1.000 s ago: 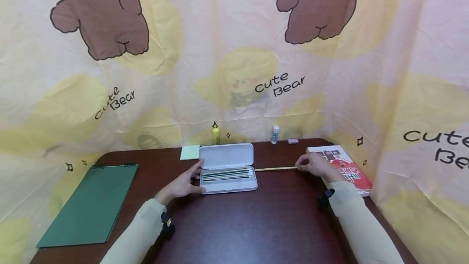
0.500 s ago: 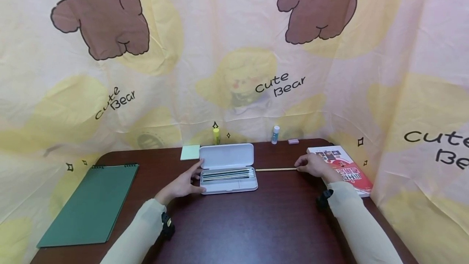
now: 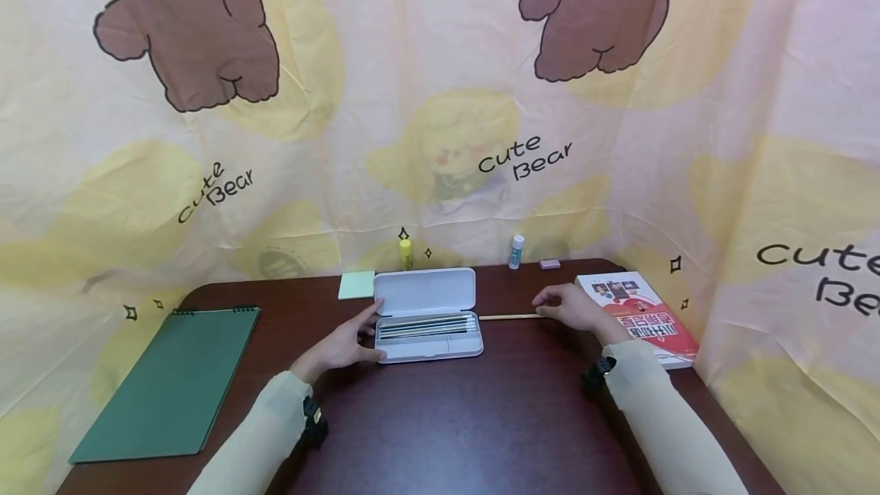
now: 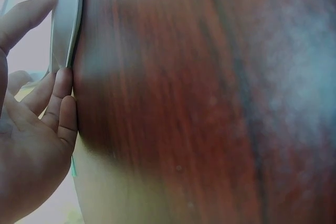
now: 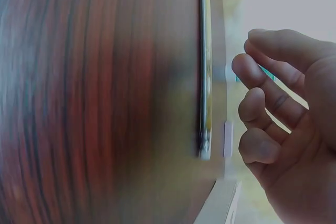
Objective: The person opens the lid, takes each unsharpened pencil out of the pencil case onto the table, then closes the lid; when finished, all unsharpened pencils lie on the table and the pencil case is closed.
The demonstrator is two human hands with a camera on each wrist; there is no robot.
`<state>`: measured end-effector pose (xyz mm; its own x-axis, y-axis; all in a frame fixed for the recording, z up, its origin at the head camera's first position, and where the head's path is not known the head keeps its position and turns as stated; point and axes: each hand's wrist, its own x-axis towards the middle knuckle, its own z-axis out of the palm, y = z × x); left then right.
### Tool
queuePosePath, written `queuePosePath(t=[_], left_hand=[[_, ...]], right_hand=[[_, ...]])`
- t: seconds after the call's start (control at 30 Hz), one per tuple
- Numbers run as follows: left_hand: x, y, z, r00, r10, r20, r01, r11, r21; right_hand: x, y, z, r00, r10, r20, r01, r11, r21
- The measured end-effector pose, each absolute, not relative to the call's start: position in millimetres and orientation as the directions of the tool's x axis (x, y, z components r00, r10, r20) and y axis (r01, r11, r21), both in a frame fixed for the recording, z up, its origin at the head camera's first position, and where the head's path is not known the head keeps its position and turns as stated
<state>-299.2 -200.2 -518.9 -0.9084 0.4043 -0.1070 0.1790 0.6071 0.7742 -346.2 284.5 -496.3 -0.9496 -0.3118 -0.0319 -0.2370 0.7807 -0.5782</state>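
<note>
A white pencil case (image 3: pixel 425 292) lies open on the table with several pencils (image 3: pixel 426 327) in its long compartment. My left hand (image 3: pixel 341 342) grips the case's left end, thumb at the front corner and fingers by the hinge side; the left wrist view shows fingertips against the case wall (image 4: pixel 67 22). Right of the case, a light-coloured pencil (image 3: pixel 505 317) lies on the table, pointing toward it. My right hand (image 3: pixel 574 306) is over the pencil's far end in the head view. In the right wrist view its loosely bent fingers are apart from the pencil (image 5: pixel 206 87) and hold nothing.
A red and white book (image 3: pixel 653 323) lies beyond my right hand. Along the back are sticky notes (image 3: pixel 356 286), a yellow highlighter (image 3: pixel 406 255), a glue stick (image 3: pixel 516 252) and a pink eraser (image 3: pixel 549 264). A green spiral pad (image 3: pixel 168 384) lies at left.
My right hand has let go of the pencil and shifted left along it, uncovering more of the book. The pencil, the case and my left hand stay in place.
</note>
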Motion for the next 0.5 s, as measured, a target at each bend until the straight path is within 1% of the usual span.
queuePosePath(t=[0.5], left_hand=[[-299,-201,-520,-0.910,0.400,-0.105,0.175,0.603,0.779]], right_hand=[[-343,231,-494,-0.923,-0.383,-0.038,-0.286,0.748,-0.599]])
